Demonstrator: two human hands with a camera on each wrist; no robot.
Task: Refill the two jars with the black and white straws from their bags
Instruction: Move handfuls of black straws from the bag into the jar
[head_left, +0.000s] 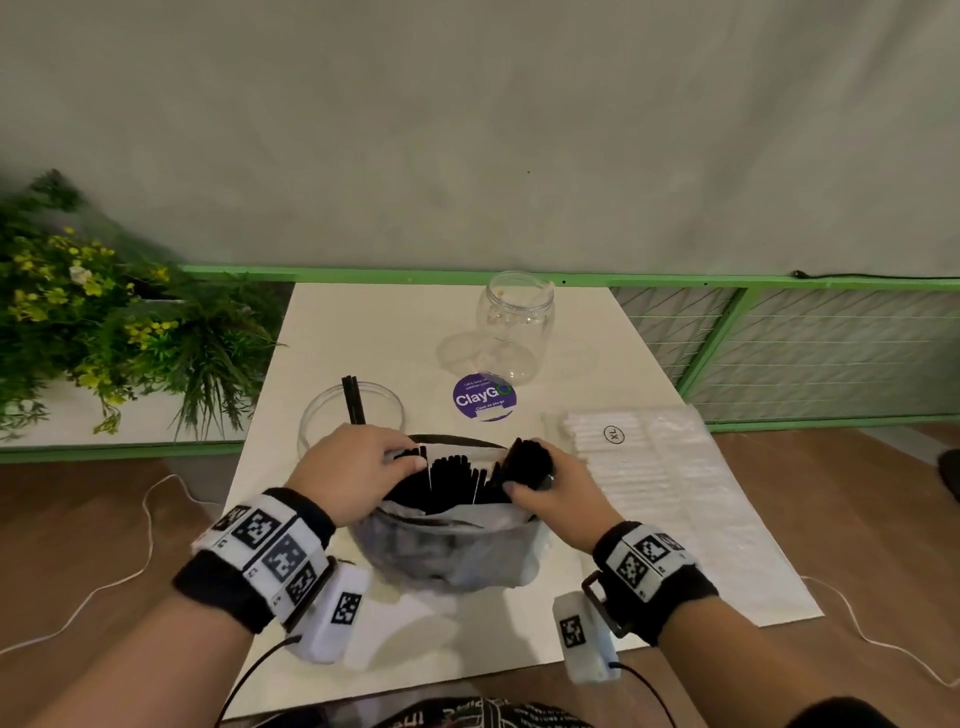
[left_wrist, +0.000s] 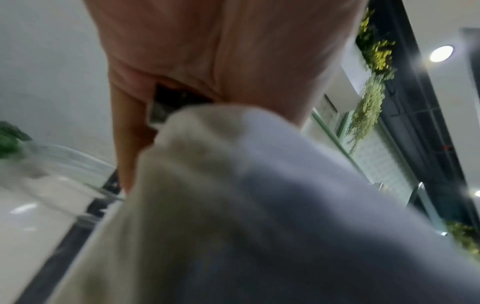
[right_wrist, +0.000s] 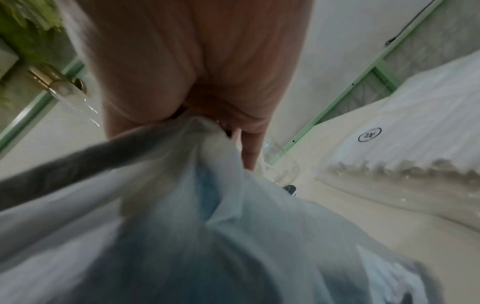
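A clear plastic bag (head_left: 447, 545) full of black straws (head_left: 452, 480) stands open on the white table (head_left: 374, 338) in front of me. My left hand (head_left: 358, 467) grips the bag's left rim. My right hand (head_left: 550, 483) grips a bundle of black straws (head_left: 530, 460) at the bag's right rim. A wide clear jar (head_left: 350, 415) with two or three black straws (head_left: 353, 400) stands just behind the left hand. A second, narrower clear jar (head_left: 514, 322) stands further back. The bag of white straws (head_left: 639, 462) lies flat at the right. In both wrist views the bag's plastic (left_wrist: 233, 185) (right_wrist: 207, 205) fills the frame.
A purple round ClayGo sticker (head_left: 484, 397) lies on the table between the jars. A clear lid (head_left: 462, 353) sits beside the far jar. Green plants (head_left: 104, 322) crowd the left. A green-framed mesh railing (head_left: 779, 338) runs behind and right of the table.
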